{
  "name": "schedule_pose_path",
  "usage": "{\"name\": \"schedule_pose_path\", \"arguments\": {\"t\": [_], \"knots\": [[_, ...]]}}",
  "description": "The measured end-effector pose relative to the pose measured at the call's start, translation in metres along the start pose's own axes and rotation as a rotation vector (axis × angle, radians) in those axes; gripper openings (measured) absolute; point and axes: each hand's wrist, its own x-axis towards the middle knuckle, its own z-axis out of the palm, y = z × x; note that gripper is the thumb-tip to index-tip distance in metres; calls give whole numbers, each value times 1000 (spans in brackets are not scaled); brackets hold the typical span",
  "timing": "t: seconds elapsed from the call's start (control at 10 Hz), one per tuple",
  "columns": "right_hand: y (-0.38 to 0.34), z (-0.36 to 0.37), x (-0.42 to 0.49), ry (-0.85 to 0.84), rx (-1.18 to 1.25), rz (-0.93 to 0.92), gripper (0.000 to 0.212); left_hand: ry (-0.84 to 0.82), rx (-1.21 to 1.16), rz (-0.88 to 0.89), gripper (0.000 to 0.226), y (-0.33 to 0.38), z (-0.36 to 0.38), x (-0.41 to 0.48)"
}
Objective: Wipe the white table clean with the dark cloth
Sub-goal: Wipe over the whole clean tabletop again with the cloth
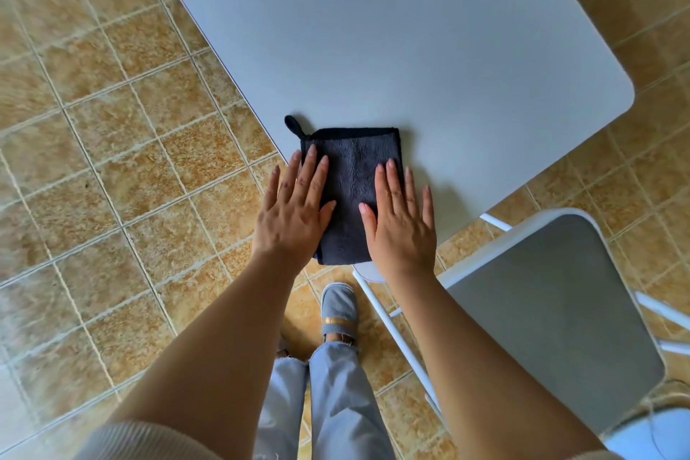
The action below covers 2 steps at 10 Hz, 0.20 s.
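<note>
I've got both palms flat: left hand (295,207) and right hand (401,215), fingers straight, pressing the folded dark cloth (351,179) at the white table's (429,48) near corner.

Bright soft daylight, faint shadows, wide-angle bending and blur at edges.

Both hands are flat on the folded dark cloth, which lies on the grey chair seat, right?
No: the head view shows the folded dark cloth on the white table instead. The left hand and right hand do lie flat on it.
</note>
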Motion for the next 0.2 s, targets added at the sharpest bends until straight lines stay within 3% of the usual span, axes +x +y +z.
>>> {"name": "schedule_pose_path", "arguments": {"t": [0.2], "knots": [[-3, -26, 5, -21, 58, -28, 65, -116, -26, -51, 64, 11, -31, 8]]}}
